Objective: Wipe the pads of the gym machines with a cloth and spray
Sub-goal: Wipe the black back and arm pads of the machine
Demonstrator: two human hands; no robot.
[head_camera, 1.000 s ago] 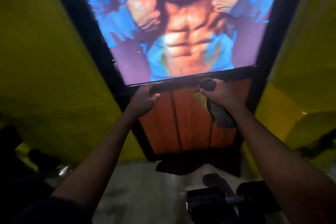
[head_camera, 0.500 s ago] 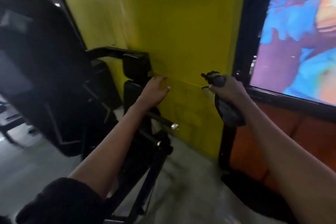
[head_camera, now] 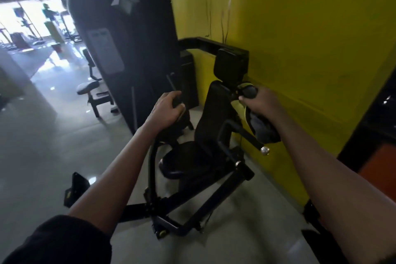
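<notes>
Gym machine (head_camera: pixel 205 135) left of wall (head_camera: pixel 300 38)

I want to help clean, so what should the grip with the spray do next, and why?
Probably point the spray bottle at the black back pad and squirt it. The right grip holds bottle and cloth right beside that pad, and the cloth hangs clear of it.

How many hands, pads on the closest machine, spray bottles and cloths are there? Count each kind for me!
Hands: 2 (left hand, right hand)
Pads: 3 (head pad, back pad, seat pad)
Spray bottle: 1
Cloth: 1
Total: 7
</notes>
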